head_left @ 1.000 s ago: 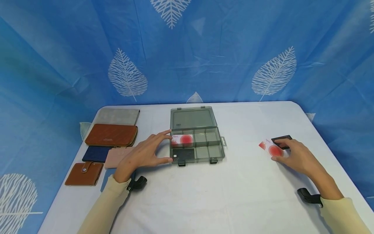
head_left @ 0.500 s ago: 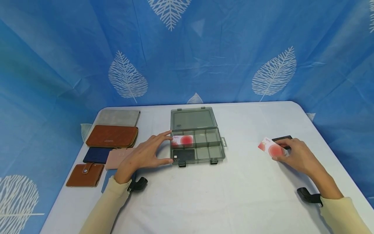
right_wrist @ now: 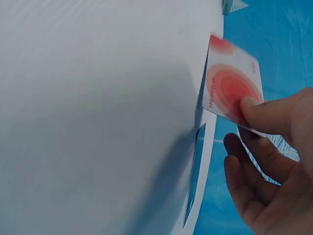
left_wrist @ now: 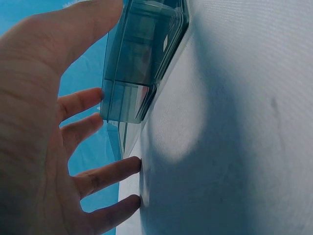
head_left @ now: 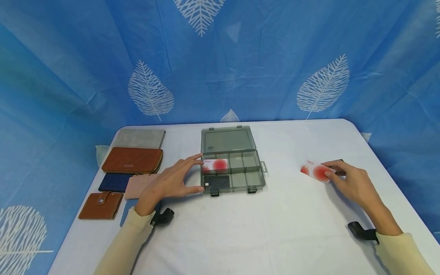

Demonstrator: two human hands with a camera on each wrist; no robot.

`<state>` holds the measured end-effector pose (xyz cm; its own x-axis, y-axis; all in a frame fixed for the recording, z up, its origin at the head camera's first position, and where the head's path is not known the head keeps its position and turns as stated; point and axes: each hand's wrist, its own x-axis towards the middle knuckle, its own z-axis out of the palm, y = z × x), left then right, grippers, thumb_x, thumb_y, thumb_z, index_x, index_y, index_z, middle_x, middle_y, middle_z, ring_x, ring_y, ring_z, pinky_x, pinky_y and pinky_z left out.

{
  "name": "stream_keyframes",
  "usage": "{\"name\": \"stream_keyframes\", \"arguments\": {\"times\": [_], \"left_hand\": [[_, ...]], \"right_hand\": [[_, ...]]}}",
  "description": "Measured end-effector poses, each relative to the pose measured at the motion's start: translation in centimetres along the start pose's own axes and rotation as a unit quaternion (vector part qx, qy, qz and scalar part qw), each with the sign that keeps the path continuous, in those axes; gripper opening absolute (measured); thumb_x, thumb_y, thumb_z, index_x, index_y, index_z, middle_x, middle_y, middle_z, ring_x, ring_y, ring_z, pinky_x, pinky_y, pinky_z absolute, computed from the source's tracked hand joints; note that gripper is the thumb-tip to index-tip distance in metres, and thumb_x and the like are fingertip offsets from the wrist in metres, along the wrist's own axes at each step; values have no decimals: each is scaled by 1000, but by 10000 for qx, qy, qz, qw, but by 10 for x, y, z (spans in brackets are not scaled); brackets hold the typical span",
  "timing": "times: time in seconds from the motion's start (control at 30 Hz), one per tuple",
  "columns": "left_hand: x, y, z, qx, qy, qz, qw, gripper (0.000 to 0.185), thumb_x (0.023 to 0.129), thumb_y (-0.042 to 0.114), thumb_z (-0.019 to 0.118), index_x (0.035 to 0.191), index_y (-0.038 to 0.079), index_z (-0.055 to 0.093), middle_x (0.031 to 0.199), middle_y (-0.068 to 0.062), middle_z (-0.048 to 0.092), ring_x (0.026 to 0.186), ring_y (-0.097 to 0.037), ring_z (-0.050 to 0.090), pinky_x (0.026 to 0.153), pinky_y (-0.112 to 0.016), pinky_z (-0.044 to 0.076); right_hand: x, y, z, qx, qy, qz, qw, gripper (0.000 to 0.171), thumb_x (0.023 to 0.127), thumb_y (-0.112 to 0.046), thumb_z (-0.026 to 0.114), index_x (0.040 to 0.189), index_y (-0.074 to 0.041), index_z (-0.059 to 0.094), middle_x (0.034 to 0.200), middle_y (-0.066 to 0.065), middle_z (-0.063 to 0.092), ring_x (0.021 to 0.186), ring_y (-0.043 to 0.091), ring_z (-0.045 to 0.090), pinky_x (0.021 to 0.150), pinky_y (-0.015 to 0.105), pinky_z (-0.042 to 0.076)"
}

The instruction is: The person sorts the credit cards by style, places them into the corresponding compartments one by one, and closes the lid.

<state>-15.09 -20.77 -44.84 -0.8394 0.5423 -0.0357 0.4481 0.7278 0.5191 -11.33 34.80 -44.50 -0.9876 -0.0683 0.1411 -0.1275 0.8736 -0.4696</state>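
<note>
From the head view, the right hand (head_left: 354,183) has lifted the white card with red circles (head_left: 315,171) a little up and to the left of where it sat a second ago, so the card now covers most of the black card (head_left: 340,162) that then showed plainly behind it; only a dark sliver peeks out past the knuckles. The thumb and forefinger pinch the card's right end, and the rest of it juts left, clear of the fingers, above the white worktop (head_left: 275,229) on its right side. The left hand (head_left: 172,183) has not shifted: its fingers are spread, forefinger tip against the far left corner and thumb against the near left corner of the open grey compartment box (head_left: 233,160), which holds a second red-circled card (head_left: 215,164) and a dark card (head_left: 215,181) in its left cells. Wallets (head_left: 132,160) lie in a group at the far left. In the left wrist view, the spread fingers (left_wrist: 98,178) stand beside the box's wall (left_wrist: 137,63), the lower two touching the worktop. In the right wrist view, the thumb (right_wrist: 266,115) presses on the card's (right_wrist: 232,90) printed face near one end, with the other fingers loosely curled beneath; the card tilts off the worktop
</note>
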Motion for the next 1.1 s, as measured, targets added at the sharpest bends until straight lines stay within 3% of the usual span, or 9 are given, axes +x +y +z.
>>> {"name": "stream_keyframes", "arguments": {"times": [0.33,0.63,1.1], "left_hand": [[0,-1,1,26,19,0,10000,86,88,61,83,158,21,52,178,0,27,155,-38,41,112,-70,45],[-1,1,1,9,26,-37,10000,85,88,59,84,158,22,53,178,0,27,154,-38,41,112,-70,45],[-1,0,3,51,71,-10,10000,86,88,62,82,159,23,52,179,3,26,153,-37,43,110,-69,47]], "right_hand": [[18,-32,5,188,106,-224,9995,29,102,-13,74,129,-2,72,119,33,73,103,53,70,89,71,55],[42,-75,12,451,156,-834,9954,30,100,-12,77,130,-7,72,116,27,77,101,51,73,87,69,57],[77,-138,36,865,-344,-1467,9848,26,101,-6,75,126,-8,75,113,16,79,105,38,74,91,59,60]]}}
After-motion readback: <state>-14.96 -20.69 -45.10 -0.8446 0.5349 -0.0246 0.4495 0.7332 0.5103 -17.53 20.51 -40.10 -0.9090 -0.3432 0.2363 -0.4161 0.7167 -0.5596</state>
